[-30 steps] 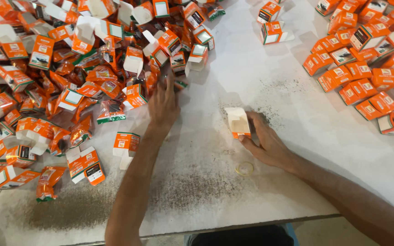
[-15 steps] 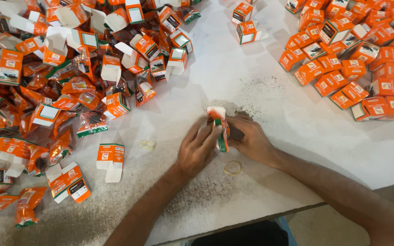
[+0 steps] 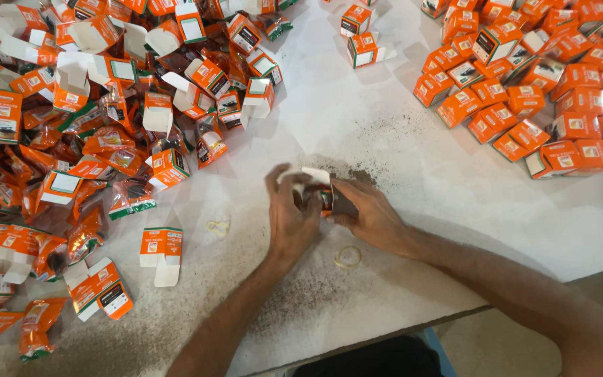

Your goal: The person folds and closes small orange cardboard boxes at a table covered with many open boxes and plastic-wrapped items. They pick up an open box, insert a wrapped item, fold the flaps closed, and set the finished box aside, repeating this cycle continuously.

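Observation:
Both hands meet at the middle of the white table [image 3: 399, 174]. My left hand [image 3: 292, 213] and my right hand [image 3: 368, 213] together hold a small orange-and-white carton [image 3: 317, 187] with its white flap up. An orange pouch with a green edge shows between the fingers, part way inside the carton; the fingers hide most of it. Two rubber bands lie near the hands: one [image 3: 347, 257] just below my right hand, another [image 3: 218, 227] to the left.
A big heap of open orange cartons and orange pouches [image 3: 106, 126] covers the left side. Closed orange cartons [image 3: 539, 91] are piled at the top right. Dark powder is scattered on the table. An open carton [image 3: 160, 246] lies lower left. The table's front edge [image 3: 455, 314] runs below my arms.
My left hand came back from the left heap with a pouch and joined my right hand, which held the carton. The pouch now sits deeper between both hands.

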